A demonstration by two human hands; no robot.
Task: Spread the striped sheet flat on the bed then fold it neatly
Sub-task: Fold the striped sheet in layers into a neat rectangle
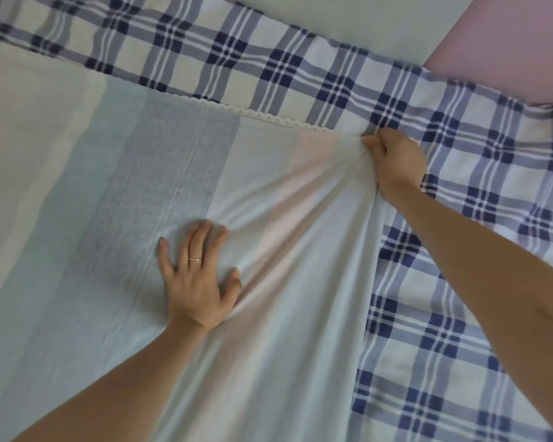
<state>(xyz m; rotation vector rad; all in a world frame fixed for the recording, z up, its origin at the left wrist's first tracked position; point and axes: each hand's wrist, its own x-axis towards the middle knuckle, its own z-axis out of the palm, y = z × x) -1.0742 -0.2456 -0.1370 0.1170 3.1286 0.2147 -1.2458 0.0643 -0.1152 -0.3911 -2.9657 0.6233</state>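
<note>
Striped sheet [179, 173] corner bunched in right hand [396, 162].

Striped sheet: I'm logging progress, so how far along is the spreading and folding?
Done: the striped sheet lies mostly spread over the checked cover. In hand: the left hand presses it flat while the right hand pinches its far corner, creases fanning from there. Left: smoothing those creases, then all the folding; no fold shows yet.

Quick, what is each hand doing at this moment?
Left hand: open, pressing flat on the striped sheet.
Right hand: closed, gripping the sheet's far corner.
</note>
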